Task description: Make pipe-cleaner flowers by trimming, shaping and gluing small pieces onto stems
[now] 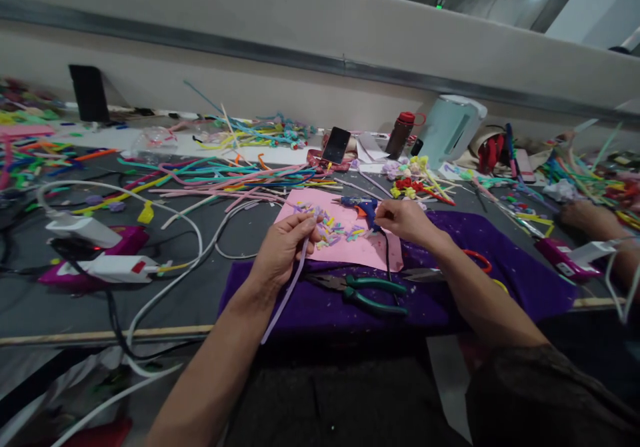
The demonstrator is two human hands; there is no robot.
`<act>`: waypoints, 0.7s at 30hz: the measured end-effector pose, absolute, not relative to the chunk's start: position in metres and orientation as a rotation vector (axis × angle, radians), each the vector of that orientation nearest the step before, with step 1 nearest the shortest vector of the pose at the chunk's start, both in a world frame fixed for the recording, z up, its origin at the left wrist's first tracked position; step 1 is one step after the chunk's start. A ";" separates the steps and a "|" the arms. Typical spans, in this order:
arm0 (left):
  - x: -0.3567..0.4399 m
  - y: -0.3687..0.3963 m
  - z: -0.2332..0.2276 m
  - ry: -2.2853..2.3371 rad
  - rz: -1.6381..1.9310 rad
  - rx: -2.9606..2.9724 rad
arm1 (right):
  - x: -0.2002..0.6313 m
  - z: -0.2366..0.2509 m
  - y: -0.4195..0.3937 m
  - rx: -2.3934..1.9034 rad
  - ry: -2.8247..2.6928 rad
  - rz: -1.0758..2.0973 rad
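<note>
My left hand (290, 244) is closed, with finger and thumb pinching a lavender pipe cleaner (290, 294) that hangs down toward the table's front edge. My right hand (405, 220) is closed at the back of a blue glue gun (361, 205), fingers against its handle. The gun has an orange trigger, its nozzle points left, and a black cord runs down from it. Below both hands lies a pink sheet (350, 255) scattered with short cut pipe cleaner pieces (327, 230). Green-handled pliers (373, 287) rest on the purple cloth (300, 310) in front.
Scissors (423, 274) lie partly under my right forearm. Power strips (100, 260) with white cables (200, 234) are at left. Pipe cleaners (225, 174), a phone (336, 146), a bottle (400, 134) and a kettle (450, 130) line the back. Another person's hand (590, 220) is at right.
</note>
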State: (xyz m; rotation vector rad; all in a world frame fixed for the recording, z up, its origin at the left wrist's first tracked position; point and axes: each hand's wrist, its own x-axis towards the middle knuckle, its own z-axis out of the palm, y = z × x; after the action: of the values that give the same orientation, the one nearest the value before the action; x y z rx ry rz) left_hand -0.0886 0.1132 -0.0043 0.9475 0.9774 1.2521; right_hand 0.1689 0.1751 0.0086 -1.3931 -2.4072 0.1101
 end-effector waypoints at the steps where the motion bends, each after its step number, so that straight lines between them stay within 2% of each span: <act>1: -0.088 0.113 -0.004 0.980 1.250 0.944 | 0.170 0.007 0.174 -1.380 -2.437 0.100; 8: -0.086 0.114 -0.004 1.018 1.234 0.926 | 0.159 -0.006 0.167 -1.269 -2.691 -0.281; 11: -0.086 0.114 -0.005 1.022 1.229 0.932 | 0.150 -0.010 0.166 -1.245 -2.734 -0.309; 21: -0.087 0.113 -0.007 1.005 1.232 0.953 | 0.158 -0.004 0.168 -1.107 -2.495 0.370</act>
State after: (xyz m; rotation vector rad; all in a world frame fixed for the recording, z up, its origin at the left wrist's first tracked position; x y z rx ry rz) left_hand -0.0874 0.1131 -0.0068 0.9532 1.0047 1.2324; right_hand 0.1577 0.1680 -0.0040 -1.1072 -2.4952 0.3696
